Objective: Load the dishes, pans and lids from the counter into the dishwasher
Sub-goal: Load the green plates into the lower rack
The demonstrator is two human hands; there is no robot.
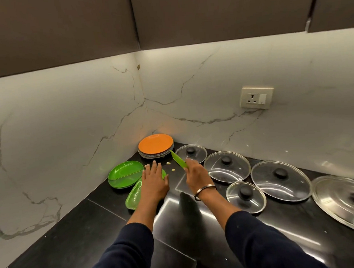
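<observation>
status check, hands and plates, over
Left hand flat on a green plate. Right hand grips another green plate, tilted on edge. Orange plate tops the corner stack. Crumbs between hands; five lids wait at right.

Head-worn view, angled down, close over corner counter

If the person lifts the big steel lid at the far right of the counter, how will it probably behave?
The steel lid is broad, thin metal, so probably stiff and light for its size. Its polished face mirrors the light, so it may slip on the glossy black counter when pushed. It lies flat with a small dark knob on top, so it looks unlikely to roll or tip.
</observation>
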